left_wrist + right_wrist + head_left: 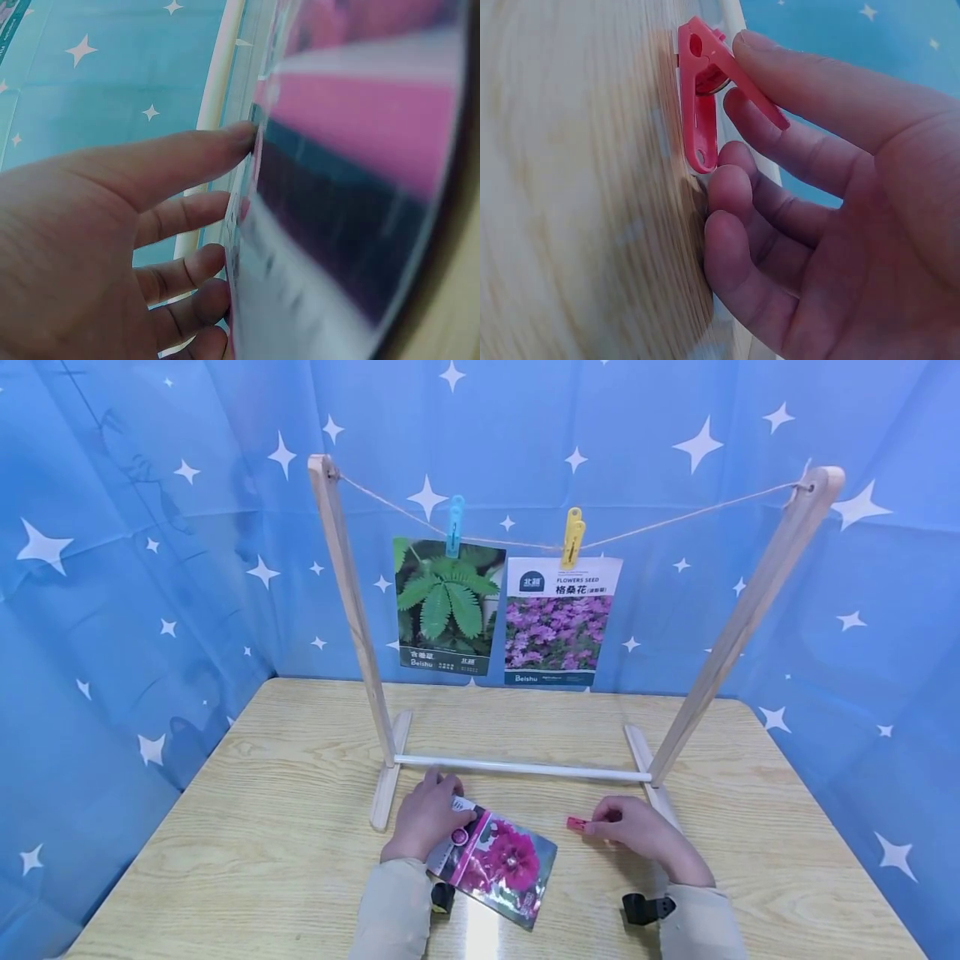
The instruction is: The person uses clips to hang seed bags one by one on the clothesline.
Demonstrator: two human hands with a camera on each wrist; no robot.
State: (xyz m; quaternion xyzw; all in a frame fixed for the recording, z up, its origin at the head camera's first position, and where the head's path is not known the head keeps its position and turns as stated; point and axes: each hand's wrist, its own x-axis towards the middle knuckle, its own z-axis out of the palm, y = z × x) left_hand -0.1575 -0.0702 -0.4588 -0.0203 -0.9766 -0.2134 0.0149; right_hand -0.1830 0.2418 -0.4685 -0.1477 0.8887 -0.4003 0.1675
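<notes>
A seed packet with a magenta flower picture lies slanted on the table. My left hand holds it at its upper left corner, the thumb over the printed face. In the left wrist view, thumb and fingers meet the packet's edge. To the right, my right hand pinches a red clothespin between thumb and index finger, close to the tabletop. The other right fingers curl beneath it, near the wood. One handle of the clothespin slants toward the palm.
A wooden frame with a white crossbar stands behind both hands. From its sagging string hang a green-leaf packet on a blue clothespin and a purple-flower packet on a yellow clothespin. A starry blue cloth surrounds the table.
</notes>
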